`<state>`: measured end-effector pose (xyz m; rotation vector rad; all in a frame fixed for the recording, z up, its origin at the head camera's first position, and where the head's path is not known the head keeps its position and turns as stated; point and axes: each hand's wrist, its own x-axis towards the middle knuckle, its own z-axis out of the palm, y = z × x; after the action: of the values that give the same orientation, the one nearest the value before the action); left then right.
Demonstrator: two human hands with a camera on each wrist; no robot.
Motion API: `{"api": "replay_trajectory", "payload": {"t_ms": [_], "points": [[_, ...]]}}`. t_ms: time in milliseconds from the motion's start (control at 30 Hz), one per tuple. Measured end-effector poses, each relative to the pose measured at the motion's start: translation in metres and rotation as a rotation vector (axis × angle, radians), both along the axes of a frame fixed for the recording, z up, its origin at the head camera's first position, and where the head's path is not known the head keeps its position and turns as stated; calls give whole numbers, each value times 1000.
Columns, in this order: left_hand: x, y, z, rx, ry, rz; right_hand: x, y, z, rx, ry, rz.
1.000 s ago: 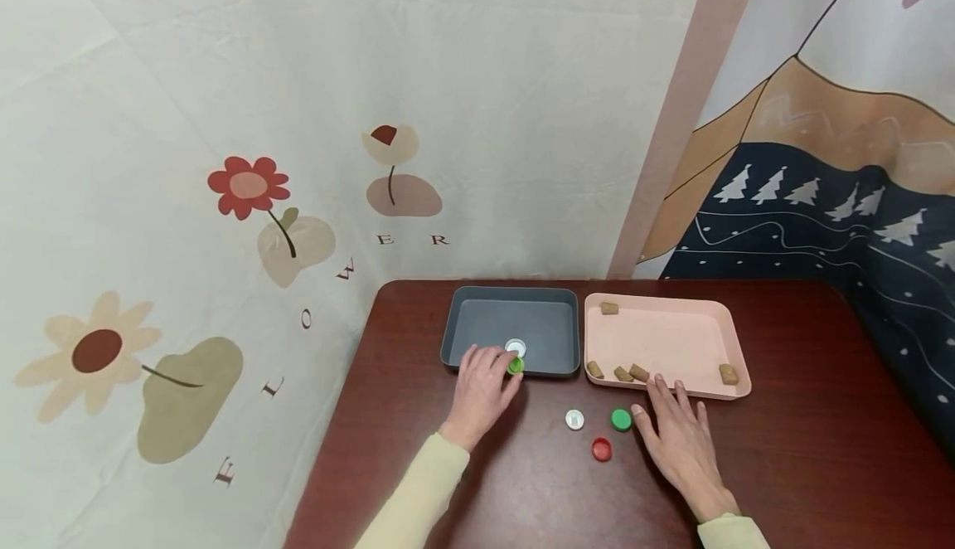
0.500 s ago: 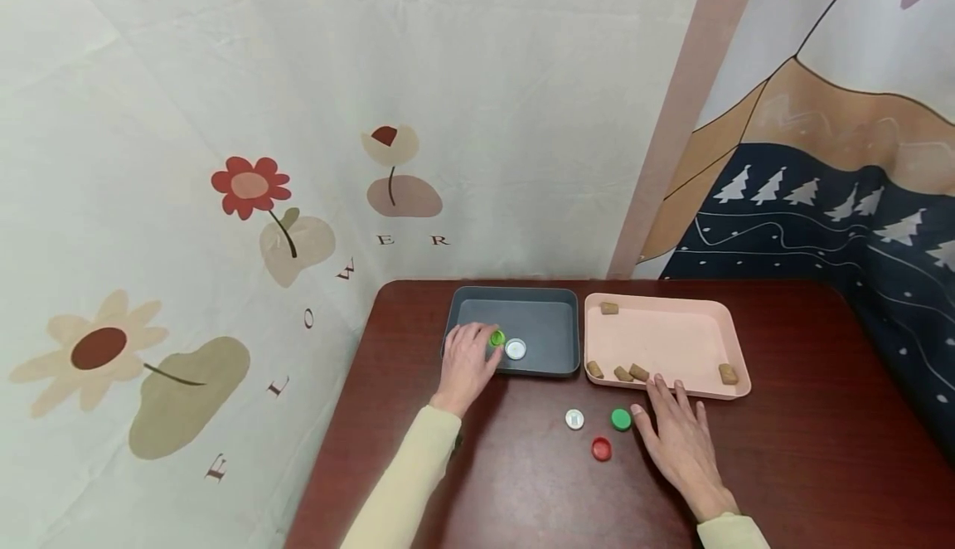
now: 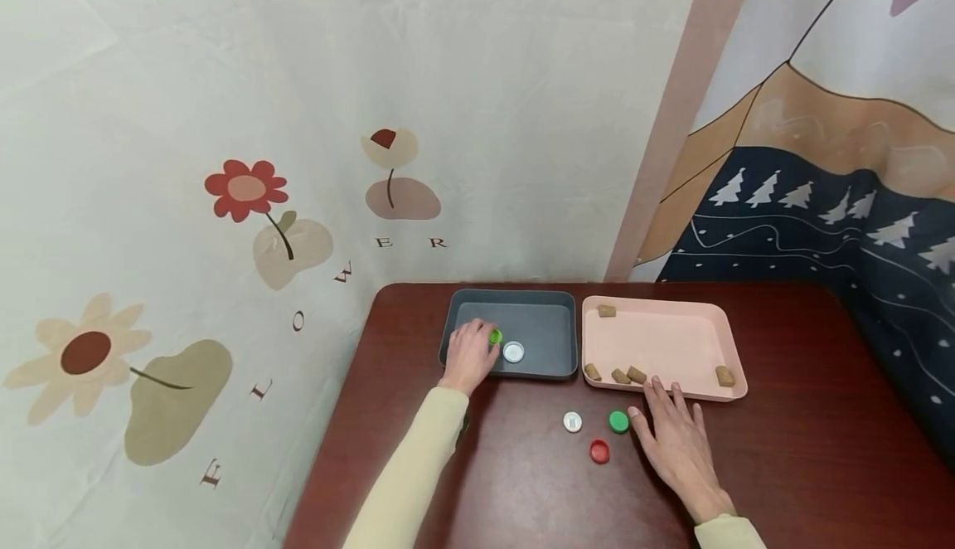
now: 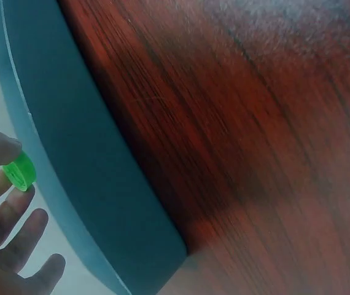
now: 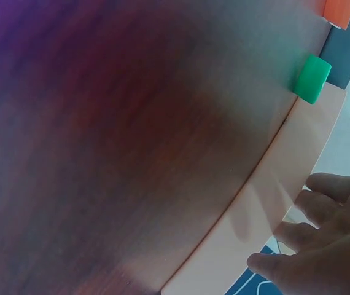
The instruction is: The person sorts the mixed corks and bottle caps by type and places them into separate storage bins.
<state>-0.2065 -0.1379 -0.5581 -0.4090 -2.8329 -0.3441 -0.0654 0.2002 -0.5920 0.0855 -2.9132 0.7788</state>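
Pink tray (image 3: 664, 337) at table's (image 3: 821, 449) far edge, right of centre; 5 brown cork pieces inside, 3 (image 3: 616, 374) along near-left rim. On table nr its front: white cap (image 3: 572, 422), dk green cap (image 3: 618, 421), red cap (image 3: 599, 451), close together

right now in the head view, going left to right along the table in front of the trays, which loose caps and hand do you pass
white cap → red cap → green cap → right hand
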Motion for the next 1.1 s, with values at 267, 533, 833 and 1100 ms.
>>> {"api": "replay_trajectory", "payload": {"t_ms": [267,533,833,1100], "points": [[-10,4,-8,-58,-107,59,1,0,-1,-11,-26,-4],[-14,11,-8,-90,-182,85,2,-1,-2,-16,-43,-3],[-16,14,-8,-136,-236,109,0,-1,-2,-19,-48,-3],[-16,14,-8,-85,-246,119,-2,-1,0,-21,-10,-6]]}}
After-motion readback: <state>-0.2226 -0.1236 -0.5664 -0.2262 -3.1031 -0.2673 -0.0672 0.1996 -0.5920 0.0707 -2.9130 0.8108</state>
